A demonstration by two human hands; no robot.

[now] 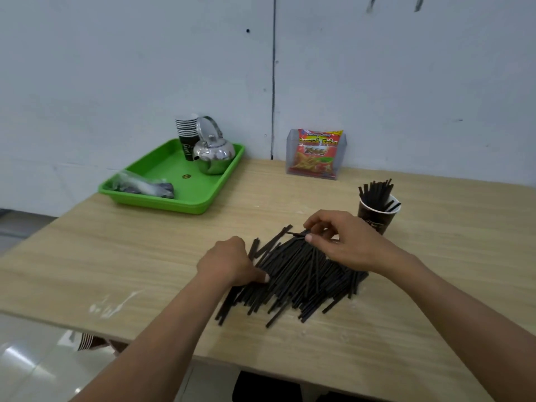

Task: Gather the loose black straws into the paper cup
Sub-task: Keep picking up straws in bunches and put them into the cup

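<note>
Straws heaped; right fingers pinch one, left fingers grip heap edge; paper cup behind right hand.

Item 1: loose black straws. Thin, straight and matte, they lie in a dense flat pile on the counter, mostly parallel and running from near left to far right, with ends splayed out at both sides. The left hand rests against the pile's left edge. The right hand pinches a single straw just above the far end.

Item 2: paper cup. Dark with a white rim, it stands upright near the pile's far right. A bundle of straws stands in it, leaning.
</note>
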